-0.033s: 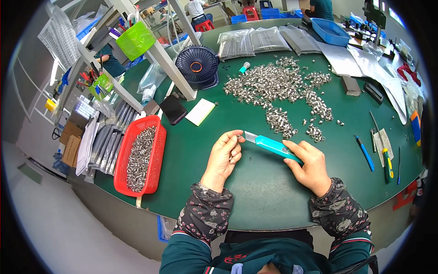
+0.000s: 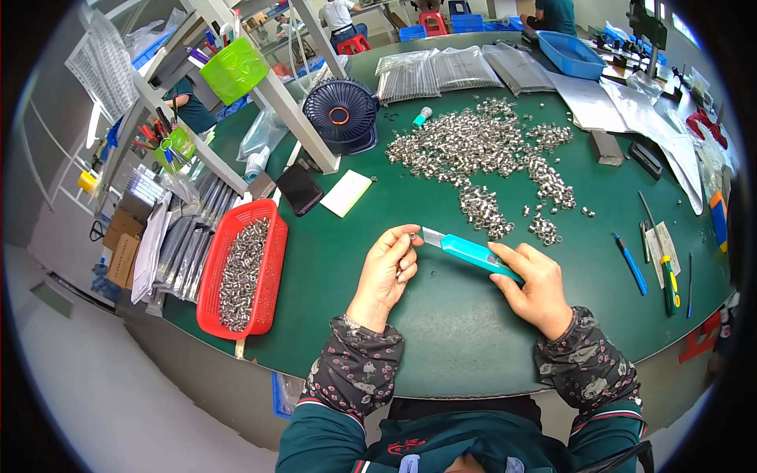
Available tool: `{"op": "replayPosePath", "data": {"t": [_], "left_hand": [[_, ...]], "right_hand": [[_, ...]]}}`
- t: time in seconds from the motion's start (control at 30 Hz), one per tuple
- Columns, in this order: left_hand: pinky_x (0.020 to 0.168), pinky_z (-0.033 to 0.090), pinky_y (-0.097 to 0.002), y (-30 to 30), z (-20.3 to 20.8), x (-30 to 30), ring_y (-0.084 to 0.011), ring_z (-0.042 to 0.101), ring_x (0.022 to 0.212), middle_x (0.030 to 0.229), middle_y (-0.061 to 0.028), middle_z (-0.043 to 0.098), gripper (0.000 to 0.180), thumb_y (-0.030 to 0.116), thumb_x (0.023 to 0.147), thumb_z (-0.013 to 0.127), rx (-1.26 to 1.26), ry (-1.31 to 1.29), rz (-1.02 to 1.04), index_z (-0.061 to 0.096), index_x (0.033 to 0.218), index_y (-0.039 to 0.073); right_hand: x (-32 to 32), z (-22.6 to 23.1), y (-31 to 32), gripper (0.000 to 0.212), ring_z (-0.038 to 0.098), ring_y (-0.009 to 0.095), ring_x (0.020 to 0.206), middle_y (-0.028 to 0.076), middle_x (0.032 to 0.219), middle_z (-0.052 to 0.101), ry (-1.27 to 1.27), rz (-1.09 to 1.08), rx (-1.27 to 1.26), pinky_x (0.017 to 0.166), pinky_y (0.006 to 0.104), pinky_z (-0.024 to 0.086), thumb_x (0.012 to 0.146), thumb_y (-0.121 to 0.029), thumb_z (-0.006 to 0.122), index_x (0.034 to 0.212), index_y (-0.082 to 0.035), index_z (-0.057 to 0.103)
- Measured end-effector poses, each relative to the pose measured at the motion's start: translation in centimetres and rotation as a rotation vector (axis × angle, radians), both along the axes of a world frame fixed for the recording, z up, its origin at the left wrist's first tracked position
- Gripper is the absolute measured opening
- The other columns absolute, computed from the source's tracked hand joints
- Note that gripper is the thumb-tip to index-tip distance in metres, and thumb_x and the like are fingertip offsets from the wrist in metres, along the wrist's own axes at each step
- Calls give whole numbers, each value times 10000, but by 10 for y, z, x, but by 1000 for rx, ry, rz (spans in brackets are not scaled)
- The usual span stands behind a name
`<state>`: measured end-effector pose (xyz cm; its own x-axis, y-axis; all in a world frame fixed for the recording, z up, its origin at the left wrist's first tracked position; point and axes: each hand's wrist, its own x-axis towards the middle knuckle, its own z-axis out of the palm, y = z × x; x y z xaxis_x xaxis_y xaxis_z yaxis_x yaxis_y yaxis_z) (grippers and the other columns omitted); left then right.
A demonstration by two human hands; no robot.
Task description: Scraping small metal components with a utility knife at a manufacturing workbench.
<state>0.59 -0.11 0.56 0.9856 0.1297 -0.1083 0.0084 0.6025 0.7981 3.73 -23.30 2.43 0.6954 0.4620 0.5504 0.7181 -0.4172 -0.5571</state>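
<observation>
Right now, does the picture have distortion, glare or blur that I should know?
In the head view, fisheye distortion bows the near edge of the green table and the corners are black; there too, clear plastic packs shine; the turquoise knife, left hand and right hand look fairly sharp.

Both hands (image 2: 385, 266) (image 2: 538, 287) grip, curled toward each other.

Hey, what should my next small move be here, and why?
Perhaps ease the blade gently against the small metal piece: your left hand pinches that piece, your right hand holds the teal knife, and the extended blade points toward it.
</observation>
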Motion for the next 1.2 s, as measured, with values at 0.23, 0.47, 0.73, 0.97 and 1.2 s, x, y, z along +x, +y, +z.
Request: {"op": "replayPosePath", "data": {"t": [0.23, 0.47, 0.73, 0.97, 1.2], "left_hand": [[383, 262, -146, 1, -2, 0, -35, 347, 509, 777, -23, 500, 145, 104, 864, 476, -11, -20, -23, 531, 969, 19], [363, 250, -143, -4, 3, -1, -20, 334, 470, 714, -5, 471, 143, 135, 863, 493, 137, -2, -4, 547, 919, 15], [348, 230, -145, -4, 4, -4, -18, 317, 436, 634, 2, 448, 236, 228, 876, 479, 148, 38, 31, 540, 826, 6], [338, 232, -153, -4, 4, -2, -29, 320, 434, 621, -5, 449, 301, 274, 876, 471, 90, 93, 59, 535, 788, -7], [341, 236, -152, -2, 2, -1, -31, 326, 440, 655, -20, 471, 280, 265, 881, 462, 58, 87, 54, 529, 823, -1]], "right_hand": [[-1, 1, 0, 365, 490, 247, 565, 85, 654, 469, 37, 39, -44, 511, 335, 400, 668, -116, 635, 1026, -96, 569], [0, 3, -2, 366, 494, 248, 567, 76, 648, 463, 89, 67, -106, 505, 344, 405, 684, -137, 628, 1043, -116, 562], [-3, 2, 3, 401, 493, 241, 564, 80, 648, 470, -120, 11, -3, 505, 335, 405, 654, -90, 640, 1047, -98, 565], [3, 1, -1, 386, 495, 237, 569, 77, 652, 478, -44, -52, 62, 509, 328, 399, 655, -78, 638, 1035, -85, 569], [2, 1, -1, 376, 497, 236, 571, 70, 658, 478, -25, -37, 26, 510, 331, 400, 657, -95, 643, 1026, -90, 572]]}}
